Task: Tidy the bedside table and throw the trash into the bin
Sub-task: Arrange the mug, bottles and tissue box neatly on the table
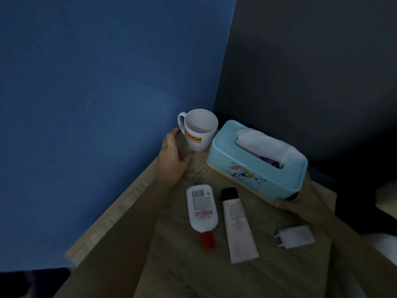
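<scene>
Tube point(238, 229) lies nearest us, before tissue box point(247, 168). Right hand point(290, 203) grips box's near corner; we judge it light, stiff. Left hand point(171, 155) slack, empty, left of box.

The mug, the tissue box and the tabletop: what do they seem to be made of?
Mug: probably glazed ceramic; white, smooth, thick-walled, with a printed logo. Tissue box: moulded plastic by the look; pale blue, smooth, rounded corners, cream base strip. Tabletop: pale wood grain, matt; whether solid wood or laminate cannot be told.
</scene>
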